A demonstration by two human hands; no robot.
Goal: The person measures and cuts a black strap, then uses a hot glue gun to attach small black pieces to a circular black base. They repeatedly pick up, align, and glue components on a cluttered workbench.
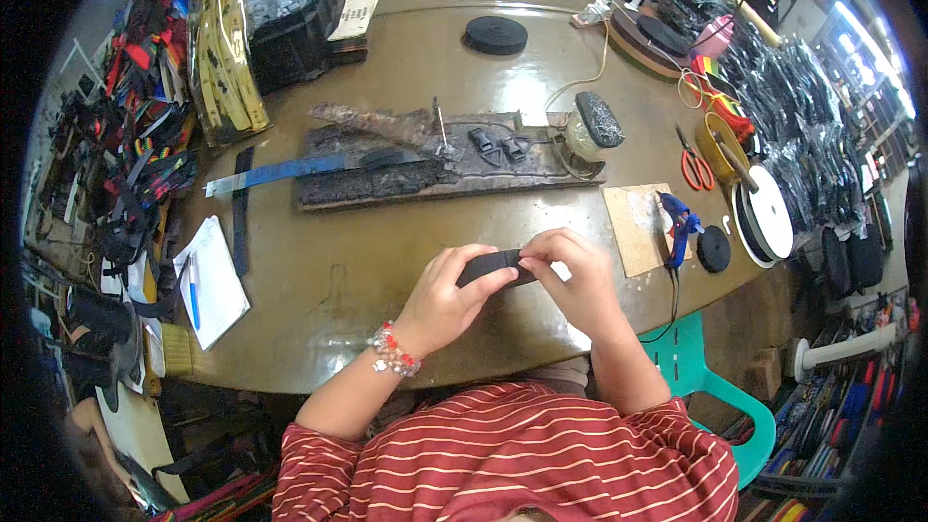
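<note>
Near the table's front edge I hold a small coil of black webbing [491, 265]. My left hand [435, 292] is closed around it, with the thumb along its near side. At its right end my right hand [578, 282] pinches the webbing between thumb and fingertips. The lower part of the coil is hidden behind my fingers. Beyond my hands lies a charred wooden board [377, 184], and black plastic buckles [512, 148] rest on it. A steel ruler [280, 173] reaches over the board's left end.
To the right are a blue glue gun [682, 224] on a cardboard piece [628, 232], red-handled scissors [694, 169] and a white spool [770, 213]. Paper with a pen [194, 295] lies at left. Another black webbing roll [496, 36] sits farther back. A green chair [720, 387] stands right.
</note>
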